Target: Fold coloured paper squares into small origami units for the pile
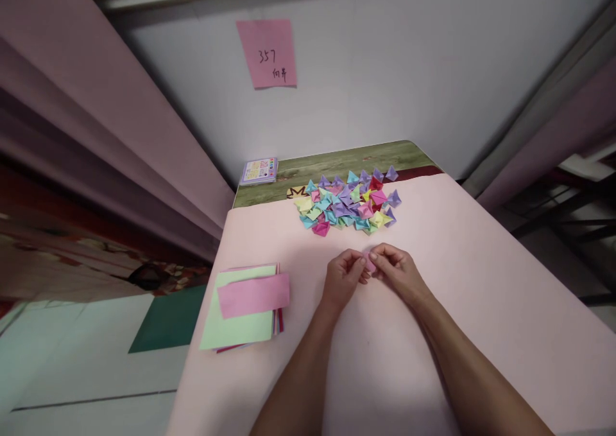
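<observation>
Between my two hands is a small folded piece of pink paper, mostly covered by the fingers. My left hand pinches its left side between thumb and fingers. On the other side my right hand pinches it too, the two hands almost touching. Just beyond them lies a heap of small folded paper shapes in purple, blue, pink, yellow, green and red. To the left sits a stack of coloured paper sheets, light green on top, with a pink paper strip lying across it.
A pale pink cover lies over the table, whose green wood-pattern end shows at the back. A printed pack rests on the far left corner. A pink note hangs on the wall. Curtains flank the left side.
</observation>
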A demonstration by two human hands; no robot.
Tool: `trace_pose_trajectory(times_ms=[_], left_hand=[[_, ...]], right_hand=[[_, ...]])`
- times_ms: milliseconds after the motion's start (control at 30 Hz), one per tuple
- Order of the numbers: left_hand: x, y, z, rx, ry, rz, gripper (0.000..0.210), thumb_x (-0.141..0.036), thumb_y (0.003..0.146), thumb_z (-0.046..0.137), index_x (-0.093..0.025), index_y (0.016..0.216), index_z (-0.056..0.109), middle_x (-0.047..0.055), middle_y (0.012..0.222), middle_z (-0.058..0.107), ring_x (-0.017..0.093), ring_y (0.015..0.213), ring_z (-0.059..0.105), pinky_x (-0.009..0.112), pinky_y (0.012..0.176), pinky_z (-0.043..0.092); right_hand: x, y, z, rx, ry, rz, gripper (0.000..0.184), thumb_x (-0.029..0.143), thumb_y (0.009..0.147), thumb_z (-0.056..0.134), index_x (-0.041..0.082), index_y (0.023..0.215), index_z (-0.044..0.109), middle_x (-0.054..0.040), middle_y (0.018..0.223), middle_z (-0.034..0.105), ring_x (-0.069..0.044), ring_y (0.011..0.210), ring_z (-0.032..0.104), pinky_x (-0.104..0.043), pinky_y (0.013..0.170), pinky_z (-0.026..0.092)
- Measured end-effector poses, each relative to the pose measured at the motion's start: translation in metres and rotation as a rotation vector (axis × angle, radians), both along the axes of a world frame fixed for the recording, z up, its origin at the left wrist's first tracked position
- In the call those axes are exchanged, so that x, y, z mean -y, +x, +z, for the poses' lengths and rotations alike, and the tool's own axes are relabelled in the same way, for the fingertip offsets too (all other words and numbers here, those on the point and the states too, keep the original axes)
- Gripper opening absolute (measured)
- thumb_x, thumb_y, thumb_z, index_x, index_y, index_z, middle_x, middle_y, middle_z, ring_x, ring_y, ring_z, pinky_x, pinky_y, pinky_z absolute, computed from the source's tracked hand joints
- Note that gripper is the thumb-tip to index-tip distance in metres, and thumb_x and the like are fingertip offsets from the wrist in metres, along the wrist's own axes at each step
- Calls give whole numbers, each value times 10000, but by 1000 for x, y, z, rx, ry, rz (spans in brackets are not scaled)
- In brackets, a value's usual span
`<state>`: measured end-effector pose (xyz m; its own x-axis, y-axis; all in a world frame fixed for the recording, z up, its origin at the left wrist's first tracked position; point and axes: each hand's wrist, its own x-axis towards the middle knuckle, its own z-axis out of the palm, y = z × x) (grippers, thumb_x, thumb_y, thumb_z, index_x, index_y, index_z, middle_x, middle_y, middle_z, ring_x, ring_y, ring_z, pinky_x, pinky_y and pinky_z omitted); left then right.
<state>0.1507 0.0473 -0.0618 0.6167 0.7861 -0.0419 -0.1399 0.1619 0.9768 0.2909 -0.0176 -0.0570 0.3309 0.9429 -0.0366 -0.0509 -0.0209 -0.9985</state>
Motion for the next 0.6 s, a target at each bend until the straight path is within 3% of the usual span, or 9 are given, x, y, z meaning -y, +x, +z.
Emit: trace_pose_trajectory(times_ms=[167, 300, 400, 600], left_hand=[[-3, 3, -6, 11, -45, 90, 233, -365, 776, 727, -152, 773, 632, 13, 661, 663, 102, 544, 583, 229, 560, 502], [-4, 4, -6, 43, -75, 157, 295, -322, 740, 757, -175, 930, 585, -23, 641, 654, 100, 517, 580, 217, 539, 483], [-3, 4, -5, 25, -28, 172, 303, -286, 758, 735, -178, 987, 570, -35, 638, 645, 91, 535, 575, 205, 562, 472], [-1, 7, -8, 31, -58, 150, 282, -295, 742, 742, -176, 946, 587, -24, 685, 655, 105, 593, 610, 225, 598, 505]], right_hand=[[-3, -3, 0, -55, 8, -12, 319, 495, 770, 746, 195, 779, 637, 1, 650, 627, -128, 588, 556, -253, 561, 461], [-4, -4, -8, -149, -2, -35, 350, 444, 698, 822, 202, 870, 637, 11, 684, 641, -121, 603, 592, -241, 573, 499], [-5, -4, -11, -166, -26, -36, 402, 431, 679, 839, 199, 951, 653, 5, 712, 657, -131, 638, 626, -251, 607, 533], [-6, -5, -15, -160, 5, -119, 362, 427, 683, 837, 184, 902, 681, -14, 708, 688, -129, 626, 634, -242, 601, 537]])
